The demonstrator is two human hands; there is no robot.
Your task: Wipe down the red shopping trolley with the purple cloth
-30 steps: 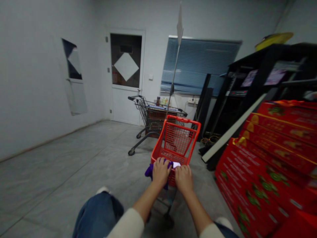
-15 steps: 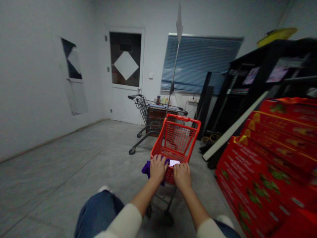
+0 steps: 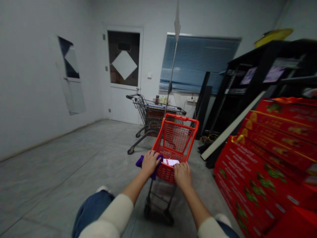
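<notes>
A small red shopping cart (image 3: 167,174) stands right in front of me, its basket open at the top. My left hand (image 3: 150,162) is closed on a purple cloth (image 3: 140,161), pressing it against the left part of the near rim. The fingers of my right hand (image 3: 183,174) are wrapped over the right end of that same rim. Between the two hands a bright white panel with pink marks (image 3: 171,162) shows on the rim; I cannot tell whether it is a label or a screen.
Behind stands a larger grey shopping cart (image 3: 138,109) near a white door (image 3: 123,102). Stacked red boxes (image 3: 250,172) rise close on the right, with a leaning white board (image 3: 231,127) and a black shelf (image 3: 262,56) beyond. A thin pole (image 3: 173,62) stands behind the red cart.
My left hand has slid left along the near rim with the purple cloth, uncovering more of the white panel. My right hand stays at the right end of the rim.
</notes>
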